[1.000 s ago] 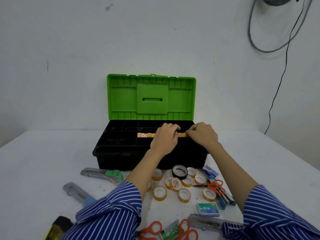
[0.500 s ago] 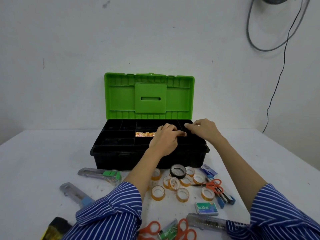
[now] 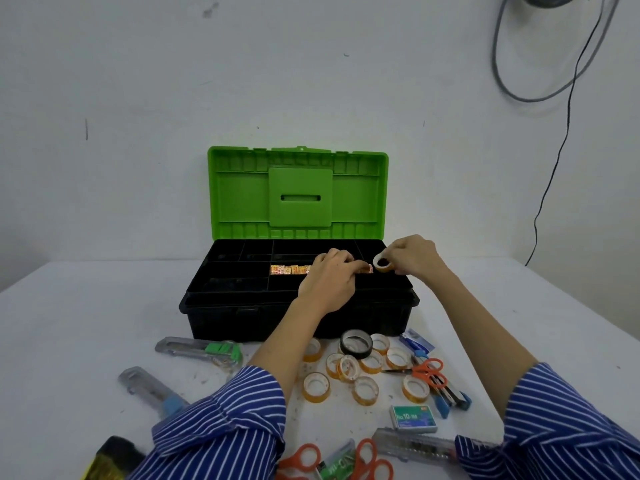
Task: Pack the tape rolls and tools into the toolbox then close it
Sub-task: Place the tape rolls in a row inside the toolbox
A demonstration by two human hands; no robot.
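The black toolbox [image 3: 221,313] stands open on the white table, its green lid [image 3: 239,192] upright against the wall. A row of small orange patterned tape rolls [image 3: 289,269] lies in a middle tray compartment. My left hand [image 3: 329,282] rests on the right end of that row, fingers curled over it. My right hand [image 3: 414,258] pinches a small clear tape roll [image 3: 382,264] above the tray's right side. Several loose clear tape rolls [image 3: 316,387] and a black tape roll [image 3: 356,344] lie in front of the box.
On the table near me lie utility knives [image 3: 199,351] [image 3: 152,391] [image 3: 415,445], orange scissors [image 3: 427,370] [image 3: 367,460], a staple box [image 3: 412,417], a blue stapler [image 3: 450,398] and a yellow-black tool [image 3: 110,459]. A black cable [image 3: 554,168] hangs on the wall at right.
My right hand has drawn back to the right from the row and now holds a small clear tape roll up. My left hand stays on the row's right end.
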